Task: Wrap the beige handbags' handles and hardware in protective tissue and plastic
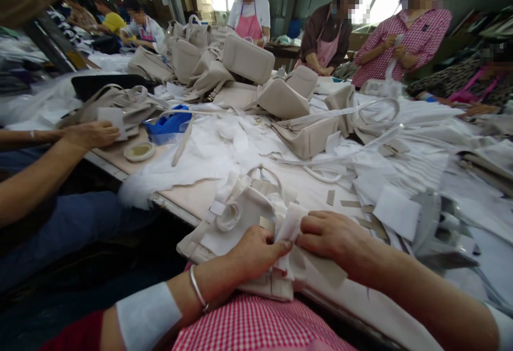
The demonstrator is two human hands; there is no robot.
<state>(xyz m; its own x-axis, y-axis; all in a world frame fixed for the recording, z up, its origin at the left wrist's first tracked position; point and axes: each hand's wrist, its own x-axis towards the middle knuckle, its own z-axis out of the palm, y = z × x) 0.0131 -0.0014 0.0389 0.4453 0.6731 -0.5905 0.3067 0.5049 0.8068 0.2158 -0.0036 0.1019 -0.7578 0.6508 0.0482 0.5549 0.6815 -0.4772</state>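
Observation:
A beige handbag (pixel 236 223) lies at the near table edge, against my lap, with a rolled strap on its face. My left hand (pixel 256 252) and my right hand (pixel 332 236) meet over its right end. Both pinch a strip of white wrapping paper (pixel 289 225) that sits on the bag. The fingers of each hand are closed on the paper. A bangle circles my left wrist.
White paper sheets and several beige handbags (pixel 248 60) cover the long table (pixel 192 196). A co-worker's hand (pixel 90 134) at the left presses a white card beside a blue tape dispenser (pixel 168 124) and a small dish (pixel 139 151). Other people stand at the far side.

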